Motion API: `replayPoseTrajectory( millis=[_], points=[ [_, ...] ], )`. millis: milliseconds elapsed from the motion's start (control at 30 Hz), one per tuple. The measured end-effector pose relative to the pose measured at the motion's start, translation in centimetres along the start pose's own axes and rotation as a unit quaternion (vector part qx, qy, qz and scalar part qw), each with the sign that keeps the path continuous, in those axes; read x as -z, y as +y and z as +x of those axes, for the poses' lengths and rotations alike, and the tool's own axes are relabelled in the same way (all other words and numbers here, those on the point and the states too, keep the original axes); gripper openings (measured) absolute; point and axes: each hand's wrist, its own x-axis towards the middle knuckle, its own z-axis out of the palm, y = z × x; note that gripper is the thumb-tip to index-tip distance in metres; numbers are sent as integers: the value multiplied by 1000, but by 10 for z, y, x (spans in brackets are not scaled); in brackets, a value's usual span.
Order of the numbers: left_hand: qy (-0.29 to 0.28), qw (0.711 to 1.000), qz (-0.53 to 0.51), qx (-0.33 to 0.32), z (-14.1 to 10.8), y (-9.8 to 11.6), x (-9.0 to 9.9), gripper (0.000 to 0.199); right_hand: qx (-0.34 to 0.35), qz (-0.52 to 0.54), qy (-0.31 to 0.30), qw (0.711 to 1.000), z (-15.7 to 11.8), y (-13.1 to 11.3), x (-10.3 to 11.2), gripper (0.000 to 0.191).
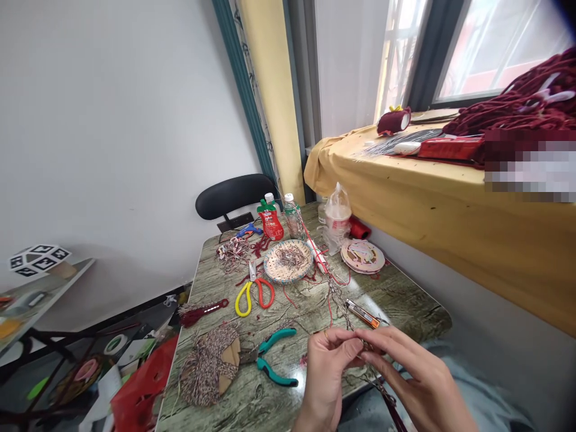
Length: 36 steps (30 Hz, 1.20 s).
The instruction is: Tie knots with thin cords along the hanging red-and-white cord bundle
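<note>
My left hand [327,367] pinches a thin multicoloured cord [338,296] between thumb and forefinger near the table's front edge. Right beside it, my right hand [416,373] has its fingertips closed on the same cord, so the bit between them is mostly hidden. From my hands the cord runs up the table toward a water bottle [293,219]. Below them hang more strands, with a dark red length [392,408] among them. An orange and silver utility knife [362,313] lies just beyond my fingers. Left of my left hand rest teal-handled pliers [275,362].
On the wood-patterned table [315,306] lie a wound yarn bundle [210,363], scissors [254,291] with yellow and red handles, and a woven plate [272,273] of thread scraps. A red pouch [270,222] and plastic-bagged cup [337,217] stand behind. A yellow-draped ledge [405,198] borders the right.
</note>
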Motion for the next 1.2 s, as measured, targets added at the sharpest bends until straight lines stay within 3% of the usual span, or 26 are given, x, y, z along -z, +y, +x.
replayPoseTrajectory(
  millis=[167,333,500,667,733,833,900,1100,1200],
  points=[
    [-14,987,141,-80,-1,5,3,13,-22,17,23,999,-2,4,1,20],
    [-5,957,255,-135,-3,10,6,10,-187,93,34,977,-6,13,-3,16],
    [-10,940,312,-139,-7,9,6,9,-360,284,4,889,-2,15,-5,20],
    [-43,951,280,-125,-10,3,6,10,-398,458,-39,794,-4,16,-2,18],
    [-27,956,266,-121,-6,0,12,15,-401,490,-49,772,-5,17,0,18],
    [62,956,266,-109,4,-9,28,16,-407,489,-27,771,-4,18,0,20],
    [83,957,264,-86,12,-16,37,14,-411,476,-8,778,-3,19,-2,22],
    [-38,987,158,-4,23,-31,42,21,-392,398,-10,829,-5,31,-8,22],
    [-39,990,135,10,25,-34,38,23,-379,343,-20,859,-6,37,-8,24]
  ],
)
